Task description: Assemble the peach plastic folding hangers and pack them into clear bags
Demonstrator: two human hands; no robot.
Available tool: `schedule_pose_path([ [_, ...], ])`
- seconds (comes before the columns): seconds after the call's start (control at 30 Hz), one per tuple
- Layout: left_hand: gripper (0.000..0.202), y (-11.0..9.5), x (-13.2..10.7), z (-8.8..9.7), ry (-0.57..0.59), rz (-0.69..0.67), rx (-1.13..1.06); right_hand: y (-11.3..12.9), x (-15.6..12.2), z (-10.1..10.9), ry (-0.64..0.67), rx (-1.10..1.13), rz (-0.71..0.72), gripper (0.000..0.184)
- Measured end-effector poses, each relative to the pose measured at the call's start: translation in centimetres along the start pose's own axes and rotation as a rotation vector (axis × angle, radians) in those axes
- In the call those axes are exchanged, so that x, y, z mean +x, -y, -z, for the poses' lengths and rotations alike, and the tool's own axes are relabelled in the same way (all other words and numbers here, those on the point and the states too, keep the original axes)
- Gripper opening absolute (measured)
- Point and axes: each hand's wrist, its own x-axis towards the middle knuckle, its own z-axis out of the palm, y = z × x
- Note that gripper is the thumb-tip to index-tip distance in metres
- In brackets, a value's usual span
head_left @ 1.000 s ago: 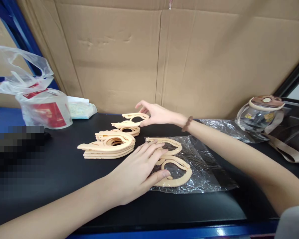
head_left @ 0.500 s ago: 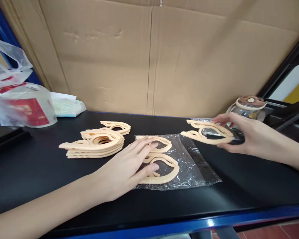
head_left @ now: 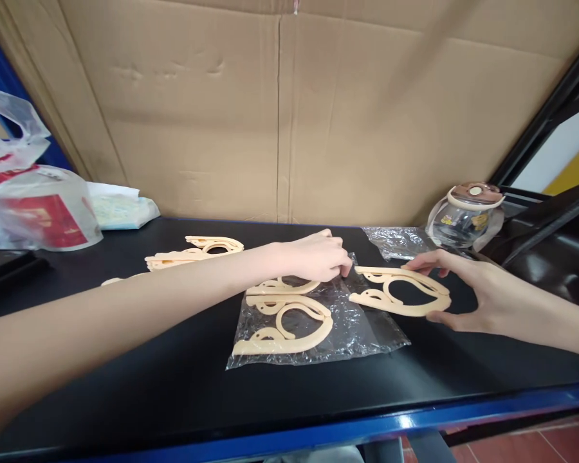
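Observation:
In my right hand [head_left: 463, 289] is a cream folding hanger [head_left: 422, 310], folded up, gripped at its rounded end between thumb and fingers. Its narrow ends point left, over the open side of a clear plastic bag [head_left: 352, 334]. Two similar folded hangers [head_left: 313, 341] lie side by side in that bag. My left hand [head_left: 318, 256] is closed with curled fingers at the bag's far edge, pinching the film there. More folded hangers [head_left: 174, 258] are stacked to the left, partly hidden behind my left forearm.
Another clear plastic bag [head_left: 398, 242] lies at the back right, beside a clear bottle with a brownish lid [head_left: 466, 215]. At left stand a white and red carrier bag [head_left: 43, 209] and a tissue pack [head_left: 123, 207]. Cardboard [head_left: 197, 116] closes off the back; a blue rail [head_left: 367, 427] edges the front.
My left hand has gone from lying flat on the bagged hangers to the bag's far edge, fingers now curled. My right hand has brought its hanger lower, nearer the bag.

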Motion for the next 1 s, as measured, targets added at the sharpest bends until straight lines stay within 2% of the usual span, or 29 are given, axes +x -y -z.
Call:
schedule_pose_path([
  [0.1, 0.03, 0.3, 0.8, 0.0, -0.022, -0.044, 0.032, -0.2, 0.2, -0.1, 0.105, 0.036, 0.103, 0.043],
  [0.23, 0.03, 0.3, 1.0, 0.6, -0.032, -0.052, -0.012, -1.0, 1.1, -0.2, 0.181, 0.223, 0.093, 0.045],
  [0.37, 0.029, -0.1, 0.9, 1.6, -0.014, -0.003, -0.192, -1.4, 2.6, -1.2, 0.292, 0.498, 0.077, 0.042],
  [0.6, 0.019, -1.1, 0.8, 2.2, -0.039, 0.082, -0.388, 0.1, 4.3, -3.8, 0.266, 0.593, 0.075, 0.042],
  [0.67, 0.028, -1.9, -0.3, 2.1, -0.081, 0.167, -0.417, 0.2, 4.2, -4.5, 0.236, 0.606, 0.078, 0.043],
  [0.73, 0.04, -3.0, -2.3, 1.8, -0.117, 0.328, -0.435, 0.1, 4.1, -5.0, 0.194, 0.617, 0.063, 0.043],
  [0.83, 0.051, -4.7, -6.2, 0.9, -0.129, 0.695, -0.457, 0.1, 4.0, -5.3, 0.13, 0.606, 0.062, 0.043],
  [0.93, 0.065, -5.9, -9.7, -0.5, -0.095, 0.848, -0.433, 0.9, 4.3, -5.4, 0.105, 0.575, 0.086, 0.046],
  [1.0, 0.071, -6.3, -11.1, -1.5, -0.059, 0.853, -0.426, 1.7, 4.8, -5.5, 0.109, 0.54, 0.115, 0.049],
])
